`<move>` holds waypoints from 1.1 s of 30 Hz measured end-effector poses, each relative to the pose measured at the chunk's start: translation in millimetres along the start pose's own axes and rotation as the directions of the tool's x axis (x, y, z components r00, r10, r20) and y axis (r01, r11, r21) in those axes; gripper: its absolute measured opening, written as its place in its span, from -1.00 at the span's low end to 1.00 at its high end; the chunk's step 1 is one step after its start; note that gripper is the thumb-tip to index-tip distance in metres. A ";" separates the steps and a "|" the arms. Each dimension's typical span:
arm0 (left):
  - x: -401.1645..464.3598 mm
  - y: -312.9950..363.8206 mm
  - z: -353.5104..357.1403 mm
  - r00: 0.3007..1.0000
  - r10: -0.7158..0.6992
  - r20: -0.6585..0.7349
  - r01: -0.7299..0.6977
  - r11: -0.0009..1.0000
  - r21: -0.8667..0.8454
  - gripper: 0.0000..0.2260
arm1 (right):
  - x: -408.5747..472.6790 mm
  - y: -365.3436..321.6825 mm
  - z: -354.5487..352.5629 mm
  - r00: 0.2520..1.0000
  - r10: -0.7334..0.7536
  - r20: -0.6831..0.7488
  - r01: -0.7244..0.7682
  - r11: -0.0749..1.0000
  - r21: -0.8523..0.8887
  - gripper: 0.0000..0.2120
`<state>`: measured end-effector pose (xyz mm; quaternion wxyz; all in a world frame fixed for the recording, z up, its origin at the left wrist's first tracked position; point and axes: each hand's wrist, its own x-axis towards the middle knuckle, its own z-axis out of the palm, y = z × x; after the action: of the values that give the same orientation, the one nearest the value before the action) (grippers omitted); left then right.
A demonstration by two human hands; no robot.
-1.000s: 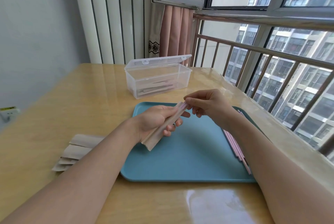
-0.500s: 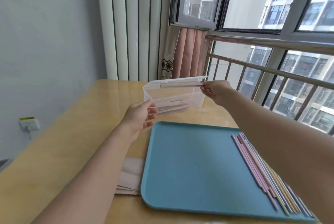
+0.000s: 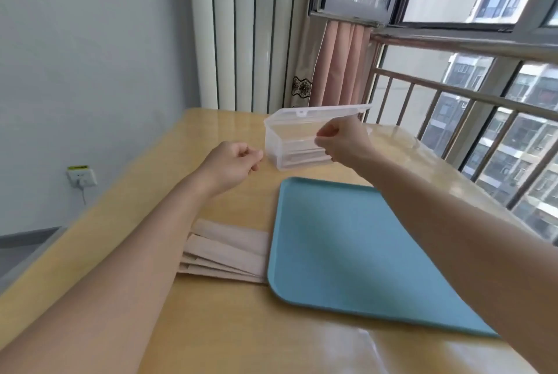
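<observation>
A clear plastic box (image 3: 273, 144) stands on the wooden table (image 3: 211, 328) with its lid (image 3: 317, 111) tipped up; paper sleeves lie inside it. My right hand (image 3: 344, 142) is at the box's open top, thumb and forefinger pinching the end of a paper sleeve (image 3: 299, 141) that lies along the front rim. Left of the box my left hand (image 3: 234, 162) hovers with fingers curled and nothing in it. A stack of flat paper sleeves (image 3: 226, 253) lies by the left edge of the blue tray (image 3: 347, 253). My right forearm hides the tray's right side.
A window with a metal railing (image 3: 453, 96) runs along the table's right edge, and a pink curtain (image 3: 341, 65) hangs behind the box. The wall at left carries a socket (image 3: 81, 176) with a cable.
A second ago both hands held a sleeve with straws over the tray. My right hand has carried it to the box and lowered it to the opening. My left hand let go and curled up.
</observation>
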<state>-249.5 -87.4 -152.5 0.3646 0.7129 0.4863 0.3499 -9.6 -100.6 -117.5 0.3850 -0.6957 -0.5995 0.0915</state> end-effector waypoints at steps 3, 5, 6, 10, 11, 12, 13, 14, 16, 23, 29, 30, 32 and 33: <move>-14.3 -21.9 -7.3 1.000 -0.018 -0.008 0.019 0.993 0.119 -0.76 | -71.2 -49.0 30.0 0.792 -0.124 0.598 0.215 0.973 -0.083 -0.80; -21.6 -33.9 -12.7 0.999 -0.041 0.014 0.038 0.986 0.164 -0.75 | -96.6 -66.1 48.4 0.655 -0.146 0.741 0.348 0.929 -0.125 -0.72; -25.5 -38.2 -17.1 0.998 -0.055 0.029 0.049 0.982 0.180 -0.75 | -103.1 -70.1 57.6 0.634 -0.160 0.757 0.377 0.918 -0.122 -0.70; -38.6 -46.5 -29.4 0.997 -0.058 0.049 0.053 0.994 0.100 -0.73 | -103.3 -72.5 70.1 0.686 -0.185 0.704 0.411 0.897 -0.165 -0.68; -42.4 -48.0 -29.1 0.996 -0.083 0.041 0.082 0.996 0.030 -0.71 | -102.0 -72.2 69.3 0.677 -0.176 0.715 0.401 0.903 -0.157 -0.72; -45.3 -50.2 -27.4 0.994 -0.109 0.026 0.110 0.992 -0.053 -0.69 | -100.9 -71.5 68.1 0.664 -0.169 0.728 0.385 0.912 -0.140 -0.75; -47.4 -52.1 -24.7 0.992 -0.126 -0.001 0.125 0.983 -0.131 -0.66 | -100.9 -71.1 66.6 0.655 -0.163 0.738 0.372 0.920 -0.126 -0.76; -47.9 -54.5 -21.6 0.990 -0.138 -0.037 0.129 0.973 -0.190 -0.64 | -102.1 -71.2 65.4 0.650 -0.161 0.742 0.366 0.923 -0.121 -0.75; -48.2 -54.8 -16.9 0.983 -0.154 -0.104 0.122 0.956 -0.266 -0.60 | -105.0 -72.1 64.6 0.648 -0.157 0.745 0.369 0.920 -0.128 -0.72; -54.6 -44.0 -6.9 0.992 -0.125 -0.032 0.104 0.920 -0.377 -0.50 | -106.0 -65.7 69.3 0.683 -0.205 0.701 0.354 0.932 -0.073 -0.87; -51.5 -40.1 -9.2 0.955 -0.295 -0.041 0.202 0.743 -0.638 -0.47 | -111.8 -76.1 73.5 0.679 -0.246 0.692 0.415 0.906 -0.085 -0.74; -51.8 -40.4 -10.6 0.953 -0.303 -0.025 0.206 0.703 -0.680 -0.48 | -112.4 -79.1 74.4 0.682 -0.264 0.682 0.426 0.902 -0.076 -0.75; -52.6 -41.2 -14.1 0.958 -0.287 0.012 0.203 0.648 -0.734 -0.51 | -113.9 -83.4 76.2 0.697 -0.297 0.653 0.425 0.904 -0.043 -0.78; -53.2 -41.7 -16.0 0.960 -0.280 0.022 0.201 0.634 -0.747 -0.52 | -115.1 -84.4 77.5 0.705 -0.303 0.642 0.419 0.907 -0.032 -0.78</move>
<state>-296.5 -124.1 -188.2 0.6422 0.4136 0.4091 0.4991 -150.2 -173.1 -154.7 0.1125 -0.5253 -0.8228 0.1854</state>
